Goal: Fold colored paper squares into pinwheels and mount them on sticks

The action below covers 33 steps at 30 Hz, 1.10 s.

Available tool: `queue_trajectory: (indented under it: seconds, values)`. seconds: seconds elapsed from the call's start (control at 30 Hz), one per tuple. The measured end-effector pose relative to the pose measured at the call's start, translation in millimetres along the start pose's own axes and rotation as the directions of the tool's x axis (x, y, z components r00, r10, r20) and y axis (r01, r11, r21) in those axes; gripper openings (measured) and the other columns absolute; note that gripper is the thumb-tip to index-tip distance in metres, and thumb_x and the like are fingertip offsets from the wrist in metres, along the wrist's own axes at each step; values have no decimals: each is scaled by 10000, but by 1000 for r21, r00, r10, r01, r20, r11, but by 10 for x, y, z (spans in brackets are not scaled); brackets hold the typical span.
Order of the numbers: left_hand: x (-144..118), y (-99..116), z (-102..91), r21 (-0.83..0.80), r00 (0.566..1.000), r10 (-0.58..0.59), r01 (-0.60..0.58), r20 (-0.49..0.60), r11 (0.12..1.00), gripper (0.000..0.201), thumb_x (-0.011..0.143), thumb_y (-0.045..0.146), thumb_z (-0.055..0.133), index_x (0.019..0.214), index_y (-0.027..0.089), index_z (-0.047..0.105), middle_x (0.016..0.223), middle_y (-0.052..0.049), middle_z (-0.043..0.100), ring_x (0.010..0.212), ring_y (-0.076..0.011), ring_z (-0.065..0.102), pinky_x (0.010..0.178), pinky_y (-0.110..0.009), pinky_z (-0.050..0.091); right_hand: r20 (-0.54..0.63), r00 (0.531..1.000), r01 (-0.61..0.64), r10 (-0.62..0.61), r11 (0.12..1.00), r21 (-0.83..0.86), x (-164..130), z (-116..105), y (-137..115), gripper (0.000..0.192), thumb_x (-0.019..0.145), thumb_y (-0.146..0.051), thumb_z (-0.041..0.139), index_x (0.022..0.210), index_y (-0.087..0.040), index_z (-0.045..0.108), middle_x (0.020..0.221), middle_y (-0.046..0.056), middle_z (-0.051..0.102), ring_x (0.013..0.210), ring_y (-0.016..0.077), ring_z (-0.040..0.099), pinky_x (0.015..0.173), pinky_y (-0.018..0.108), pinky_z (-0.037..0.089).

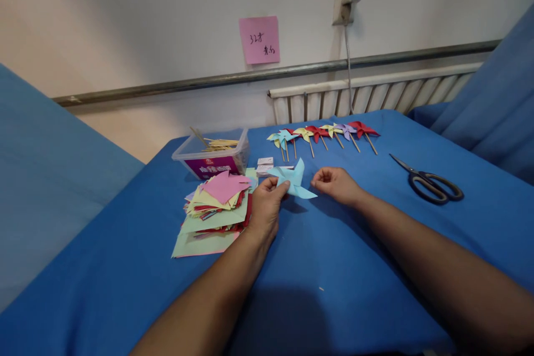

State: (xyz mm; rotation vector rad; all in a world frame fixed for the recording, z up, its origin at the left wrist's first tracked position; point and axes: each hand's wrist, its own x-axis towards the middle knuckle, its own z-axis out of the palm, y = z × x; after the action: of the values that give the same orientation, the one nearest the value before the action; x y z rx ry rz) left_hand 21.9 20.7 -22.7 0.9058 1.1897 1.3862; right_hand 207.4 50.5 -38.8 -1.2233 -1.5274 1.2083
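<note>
My left hand [265, 206] pinches a light blue paper pinwheel [295, 179] by its left side, just above the blue table cloth [334, 267]. My right hand [336, 183] rests to the right of the pinwheel, fingers curled together as if pinching something tiny that I cannot make out. A stack of coloured paper squares [214, 208] lies directly left of my left hand.
A row of finished pinwheels on sticks [323, 134] lies at the table's far side. A clear plastic box of wooden sticks [214, 157] and small white boxes [265, 166] sit behind the paper. Black scissors [429, 181] lie to the right. A radiator [375, 97] and a pink note [259, 39] are on the wall.
</note>
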Motion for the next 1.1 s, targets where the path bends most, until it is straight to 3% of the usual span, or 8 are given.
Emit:
queue_trajectory:
  seconds: [0.13,0.27,0.47,0.73,1.1]
  values:
    - [1,-2,7,39,999,41,-40,-32,998,253,590,321,793,711,166,634,628,26,612,550,-101,513,581,-236,400,-138,988,98,-73,977,187,-74,68,-208,296,649,-437,721,692,-177,585,562,-35,571,511,98,505,518,231,423]
    - [-16,-3,18,139,986,154,-145,-59,980,222,600,303,784,717,171,649,641,30,613,566,-103,509,594,-234,398,-139,981,170,-139,953,250,-201,227,-327,304,665,-448,731,706,-181,593,585,-26,595,515,100,511,515,236,430]
    - [-47,-25,41,186,976,210,-196,-63,963,211,599,280,779,729,175,651,686,19,628,620,-116,534,631,-240,409,-169,970,205,-177,965,162,-260,418,-223,233,731,-397,697,737,-184,604,623,-17,616,547,108,528,516,234,416]
    - [-125,20,101,130,977,213,-208,-25,970,194,605,258,778,707,179,633,683,19,627,626,-119,538,641,-244,415,-209,939,281,-274,960,6,-281,392,-215,174,782,-352,662,780,-182,631,662,-9,648,564,113,551,543,239,421]
    - [-160,67,109,124,976,219,-218,9,968,180,594,237,779,682,179,634,665,22,618,620,-118,535,619,-238,409,-235,933,281,-272,960,3,-298,391,-239,148,785,-330,660,783,-185,632,672,-7,653,569,112,548,549,239,419]
